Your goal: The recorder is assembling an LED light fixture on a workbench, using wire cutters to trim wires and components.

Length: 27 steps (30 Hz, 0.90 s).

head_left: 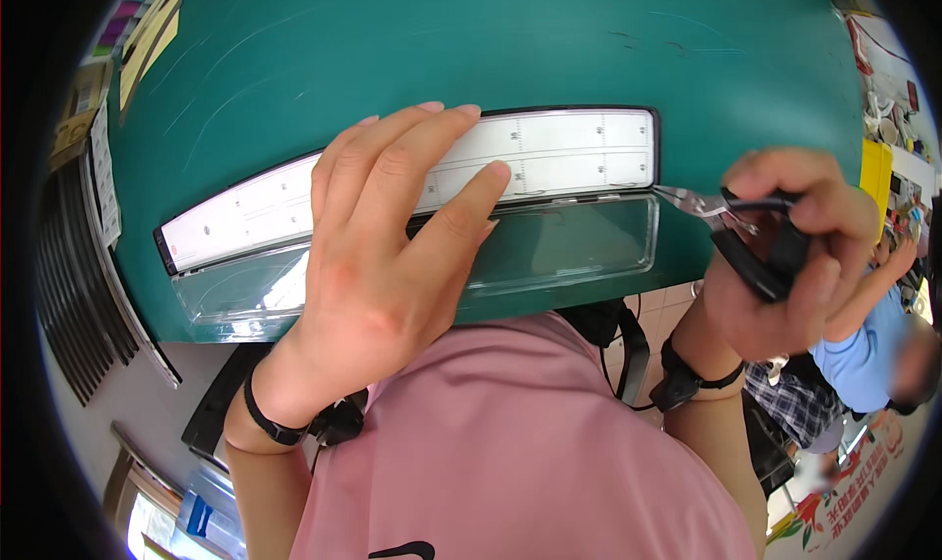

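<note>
The case (569,201) lay open beneath your left hand (365,246), fingers spread, seemingly to steady it; right of those fingers, your right hand (839,216) gripped pliers (749,264), tips by the case's corner.

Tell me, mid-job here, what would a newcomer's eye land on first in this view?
Probably the long white-faced case across the green table, its clear lid open on the near side and the left hand spread over its middle. Next, the black-handled pliers in the right hand, their tips by the case's near right corner; contact is unclear.
</note>
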Each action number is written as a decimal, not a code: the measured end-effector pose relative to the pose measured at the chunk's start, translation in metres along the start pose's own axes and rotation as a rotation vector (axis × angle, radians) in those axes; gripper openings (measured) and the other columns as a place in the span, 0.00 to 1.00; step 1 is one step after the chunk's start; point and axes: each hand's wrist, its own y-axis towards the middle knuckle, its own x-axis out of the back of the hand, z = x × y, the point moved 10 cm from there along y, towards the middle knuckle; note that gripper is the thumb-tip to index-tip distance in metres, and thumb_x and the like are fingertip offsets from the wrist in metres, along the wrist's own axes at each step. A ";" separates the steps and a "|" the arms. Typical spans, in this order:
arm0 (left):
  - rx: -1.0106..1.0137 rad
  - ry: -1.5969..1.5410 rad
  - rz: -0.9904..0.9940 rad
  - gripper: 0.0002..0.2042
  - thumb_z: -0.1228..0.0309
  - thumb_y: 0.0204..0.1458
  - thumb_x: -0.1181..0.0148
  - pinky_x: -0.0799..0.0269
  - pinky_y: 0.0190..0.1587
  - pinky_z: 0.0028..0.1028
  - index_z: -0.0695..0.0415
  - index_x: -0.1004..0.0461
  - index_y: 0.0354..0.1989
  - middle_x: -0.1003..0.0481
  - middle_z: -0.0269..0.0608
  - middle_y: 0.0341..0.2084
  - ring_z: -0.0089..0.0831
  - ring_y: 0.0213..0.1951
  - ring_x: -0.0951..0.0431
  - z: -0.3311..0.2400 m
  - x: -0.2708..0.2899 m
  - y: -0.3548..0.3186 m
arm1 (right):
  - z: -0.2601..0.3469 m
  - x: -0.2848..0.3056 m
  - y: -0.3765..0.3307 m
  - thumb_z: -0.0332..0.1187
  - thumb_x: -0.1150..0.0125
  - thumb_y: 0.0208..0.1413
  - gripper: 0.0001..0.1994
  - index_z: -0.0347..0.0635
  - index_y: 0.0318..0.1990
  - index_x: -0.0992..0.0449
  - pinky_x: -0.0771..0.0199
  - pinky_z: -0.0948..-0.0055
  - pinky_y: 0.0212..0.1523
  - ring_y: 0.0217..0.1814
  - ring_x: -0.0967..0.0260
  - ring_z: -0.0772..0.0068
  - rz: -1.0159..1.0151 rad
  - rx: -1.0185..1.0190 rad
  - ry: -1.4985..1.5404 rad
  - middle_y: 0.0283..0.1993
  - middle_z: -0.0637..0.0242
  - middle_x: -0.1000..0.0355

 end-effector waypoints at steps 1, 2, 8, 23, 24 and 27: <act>0.000 0.003 0.001 0.22 0.81 0.42 0.29 0.30 0.62 0.48 0.61 0.17 0.50 0.26 0.55 0.61 0.55 0.61 0.25 -0.004 0.000 0.001 | -0.005 0.003 -0.002 0.48 0.55 0.71 0.20 0.36 0.44 0.36 0.29 0.67 0.41 0.37 0.32 0.62 -0.001 0.001 0.003 0.40 0.40 0.28; -0.005 0.012 0.023 0.22 0.81 0.42 0.29 0.30 0.62 0.49 0.60 0.17 0.51 0.27 0.55 0.61 0.56 0.61 0.26 -0.009 -0.004 0.004 | -0.011 -0.001 -0.004 0.48 0.55 0.71 0.19 0.36 0.44 0.36 0.29 0.68 0.40 0.37 0.32 0.62 0.049 -0.021 -0.085 0.40 0.40 0.28; -0.010 -0.031 0.057 0.23 0.82 0.41 0.28 0.30 0.61 0.49 0.60 0.18 0.51 0.28 0.56 0.62 0.56 0.62 0.27 -0.025 -0.020 0.024 | -0.018 -0.006 -0.007 0.47 0.53 0.71 0.19 0.35 0.44 0.36 0.33 0.73 0.36 0.34 0.34 0.67 0.069 -0.049 -0.110 0.38 0.42 0.27; -0.019 0.011 0.025 0.23 0.83 0.40 0.33 0.29 0.60 0.45 0.59 0.16 0.50 0.27 0.54 0.61 0.53 0.60 0.25 -0.030 -0.028 0.031 | -0.014 -0.017 -0.003 0.38 0.57 0.74 0.14 0.35 0.42 0.35 0.35 0.76 0.31 0.30 0.34 0.70 0.120 0.094 -0.159 0.36 0.42 0.25; -0.020 0.011 0.017 0.23 0.84 0.40 0.32 0.28 0.60 0.45 0.60 0.16 0.50 0.27 0.55 0.61 0.53 0.60 0.25 -0.029 -0.027 0.032 | -0.014 -0.018 -0.003 0.38 0.57 0.74 0.14 0.35 0.42 0.35 0.35 0.76 0.31 0.30 0.33 0.70 0.124 0.067 -0.159 0.36 0.42 0.25; -0.018 0.000 0.007 0.24 0.85 0.41 0.32 0.28 0.60 0.45 0.60 0.17 0.51 0.27 0.56 0.61 0.54 0.60 0.25 -0.028 -0.027 0.030 | -0.017 -0.016 -0.003 0.39 0.58 0.74 0.14 0.35 0.42 0.35 0.35 0.75 0.30 0.30 0.33 0.69 0.132 0.054 -0.165 0.36 0.41 0.25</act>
